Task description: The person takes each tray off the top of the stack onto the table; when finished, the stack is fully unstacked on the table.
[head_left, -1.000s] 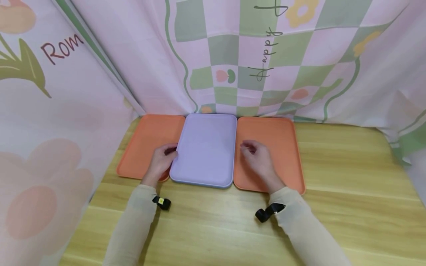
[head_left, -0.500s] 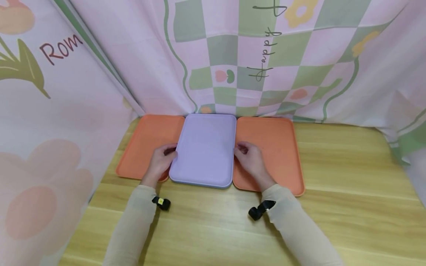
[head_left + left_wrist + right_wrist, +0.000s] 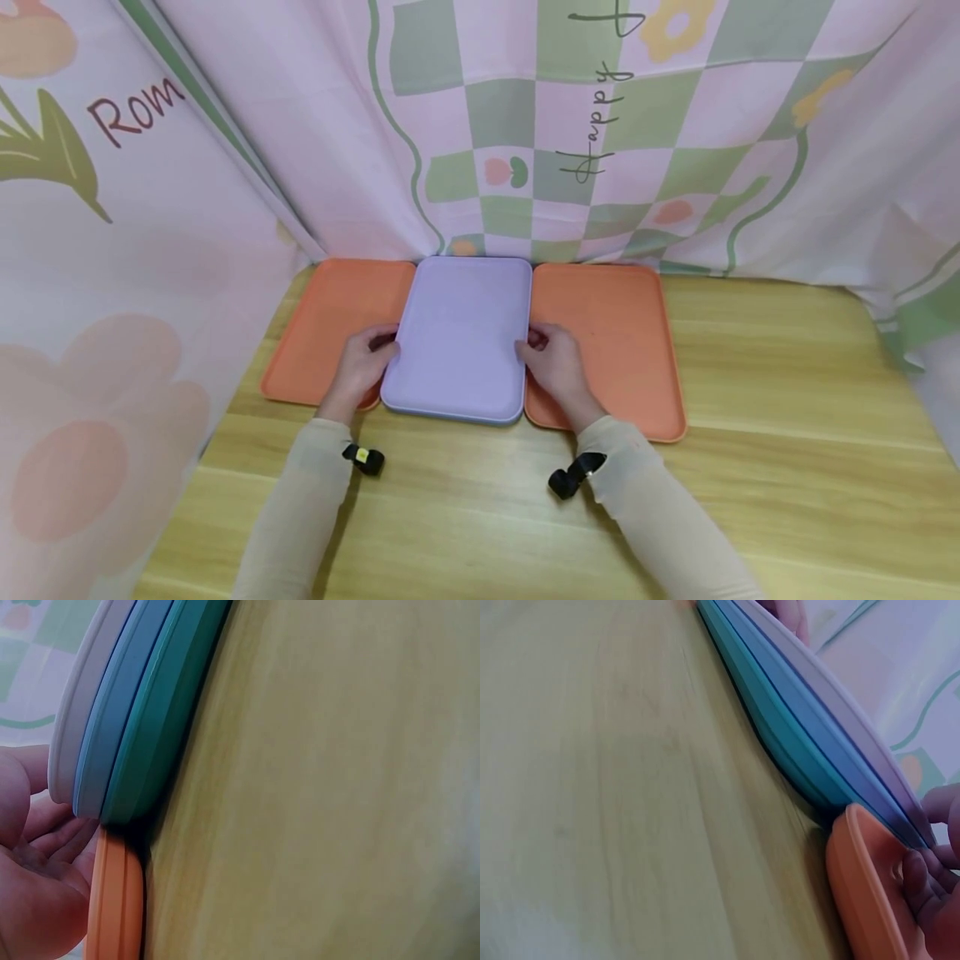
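Observation:
A lavender tray (image 3: 463,325) lies at the middle of a row, on top of a stack. Under it, the wrist views show a blue tray (image 3: 112,731) and a green tray (image 3: 154,742) at the bottom. My left hand (image 3: 358,367) grips the lavender tray's left edge, thumb at the rim and fingers curled by the blue tray's side. On the opposite edge my right hand (image 3: 558,362) grips likewise, its thumb over the rim; its lower fingers (image 3: 922,889) hang just inside the orange tray's wall.
One orange tray (image 3: 322,333) lies left of the stack and another orange tray (image 3: 630,350) right of it, both close against it. They stand on a wooden table (image 3: 780,417), with a patterned curtain (image 3: 495,125) right behind.
My right hand has moved left from over the right orange tray to the lavender tray's right edge and taken hold there. The left hand and the trays stay put.

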Tool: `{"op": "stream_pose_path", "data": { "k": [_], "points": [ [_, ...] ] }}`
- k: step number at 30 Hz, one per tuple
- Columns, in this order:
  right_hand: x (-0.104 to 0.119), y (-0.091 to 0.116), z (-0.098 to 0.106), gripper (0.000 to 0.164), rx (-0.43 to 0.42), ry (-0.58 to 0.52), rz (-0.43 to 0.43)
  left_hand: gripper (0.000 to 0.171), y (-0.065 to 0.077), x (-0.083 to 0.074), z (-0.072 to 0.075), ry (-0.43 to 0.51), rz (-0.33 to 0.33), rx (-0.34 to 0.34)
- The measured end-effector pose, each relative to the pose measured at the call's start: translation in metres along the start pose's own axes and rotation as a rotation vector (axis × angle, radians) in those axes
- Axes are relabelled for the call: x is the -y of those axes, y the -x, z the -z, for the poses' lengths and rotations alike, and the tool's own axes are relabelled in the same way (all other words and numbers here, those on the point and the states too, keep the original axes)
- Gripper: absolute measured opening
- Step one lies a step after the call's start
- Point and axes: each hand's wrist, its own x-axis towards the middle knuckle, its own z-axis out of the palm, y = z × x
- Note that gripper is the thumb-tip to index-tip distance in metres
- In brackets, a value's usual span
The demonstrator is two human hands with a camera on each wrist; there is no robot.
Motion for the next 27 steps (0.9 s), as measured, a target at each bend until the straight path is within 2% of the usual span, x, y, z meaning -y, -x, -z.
{"op": "stream_pose_path", "data": {
  "k": [6, 12, 27],
  "points": [
    [0.001, 0.002, -0.003, 0.023, -0.054, 0.01, 0.016, 0.043, 0.0, 0.0, 0.0, -0.007, -0.005, -0.002],
    [0.001, 0.003, -0.005, 0.031, -0.071, 0.033, 0.035, 0.043, 0.0, -0.001, 0.0, -0.024, 0.002, -0.005],
    [0.011, 0.005, -0.002, 0.041, -0.102, -0.099, -0.049, 0.037, -0.004, 0.002, -0.002, 0.004, -0.016, -0.034]
  ]
}}
